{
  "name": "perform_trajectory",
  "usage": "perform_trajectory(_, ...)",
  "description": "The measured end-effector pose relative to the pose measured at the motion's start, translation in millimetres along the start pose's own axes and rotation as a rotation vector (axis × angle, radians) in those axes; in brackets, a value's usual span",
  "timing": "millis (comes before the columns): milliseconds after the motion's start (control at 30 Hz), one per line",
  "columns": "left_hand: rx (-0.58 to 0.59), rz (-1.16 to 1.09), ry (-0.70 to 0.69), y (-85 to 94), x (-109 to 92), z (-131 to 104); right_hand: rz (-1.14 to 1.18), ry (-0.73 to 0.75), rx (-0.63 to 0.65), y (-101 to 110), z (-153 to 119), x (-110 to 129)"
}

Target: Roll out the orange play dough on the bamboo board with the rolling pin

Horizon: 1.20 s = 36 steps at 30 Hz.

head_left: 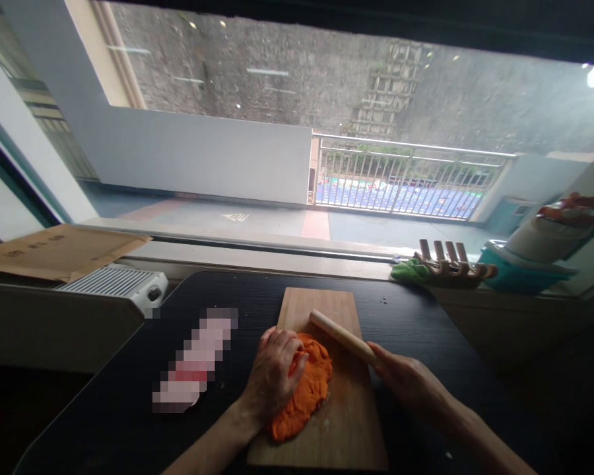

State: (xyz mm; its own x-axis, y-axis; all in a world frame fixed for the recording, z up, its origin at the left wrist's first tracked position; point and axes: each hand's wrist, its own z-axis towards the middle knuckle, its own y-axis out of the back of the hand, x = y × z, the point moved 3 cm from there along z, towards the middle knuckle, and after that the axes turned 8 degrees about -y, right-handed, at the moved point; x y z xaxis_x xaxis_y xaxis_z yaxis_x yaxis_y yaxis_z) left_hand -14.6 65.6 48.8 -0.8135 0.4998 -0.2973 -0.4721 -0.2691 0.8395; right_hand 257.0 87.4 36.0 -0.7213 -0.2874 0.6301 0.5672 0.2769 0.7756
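Observation:
A flattened piece of orange dough (311, 386) lies on a wooden board (334, 445). My left hand (277, 366) rests on the dough's upper left side, fingers curled over its edge and thumb against it; the fingertips are partly hidden. The dough's surface looks lumpy and creased. In my right hand (393, 369) is the near end of a light wooden rolling pin (344, 335). The pin slants over the right side of the board, its far end pointing up and left, just apart from the dough.
A dark table (218, 439) carries the board and a blurred-out pinkish item (193, 369) on the left. A brown cardboard piece (59, 251) lies over a white heater (148, 290). Along the window ledge are a green cloth (410, 270), a slotted wooden rack (448, 264) and a teal basin (517, 274).

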Motion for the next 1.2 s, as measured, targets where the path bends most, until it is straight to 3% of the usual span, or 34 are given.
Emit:
perform_trajectory(133,0.021,0.024,0.093,1.8,1,-1,-0.01,-0.006,0.106,0,-4,2)
perform_trajectory(267,0.073,0.049,0.163,5.9,1,8,0.025,-0.099,0.025,11,-8,-3)
perform_trajectory(433,0.175,0.039,0.238,13.6,9,32,0.034,-0.094,0.045,6,-27,-7)
perform_trajectory(633,0.248,-0.182,0.253,15.4,13,44,0.1,-0.139,-0.058,7,-42,-7)
perform_trajectory(767,0.205,-0.342,0.251,17.0,19,44,0.079,-0.116,-0.061,10,-45,2)
perform_trajectory(900,0.082,-0.313,0.287,17.2,30,39,0.077,-0.102,-0.068,6,-43,10)
perform_trajectory(1067,-0.037,-0.166,0.202,16.6,23,22,0.07,-0.113,-0.06,3,-35,8)
perform_trajectory(1200,0.094,-0.04,-0.056,4.2,1,7,0.076,-0.125,-0.031,3,-26,5)
